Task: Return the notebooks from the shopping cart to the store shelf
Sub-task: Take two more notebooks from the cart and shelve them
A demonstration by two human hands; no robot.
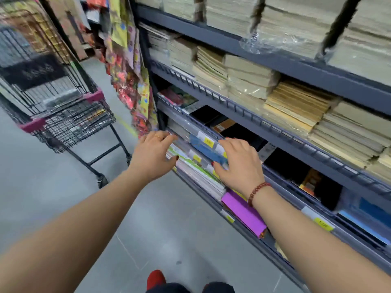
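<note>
The grey metal shelf [275, 132] carries cream notebook stacks [247, 81] above, black notebooks [283, 166] below, and purple paper [243, 210] lowest

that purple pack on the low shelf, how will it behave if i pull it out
The purple pack looks thin and flat, so it would probably sag if lifted by one end. Its surface looks smooth, so it may slide easily. One corner seems to overhang the shelf front, so a nudge might tip it off.

The shopping cart [69, 123] was black wire mesh with magenta trim. The store shelf [275, 62] was slate grey, its price tags [322, 224] yellow. Notebooks [249, 79] were cream and tan, besides 1 blue notebook [208, 149]. The bracelet [257, 192] was dark red.
</note>
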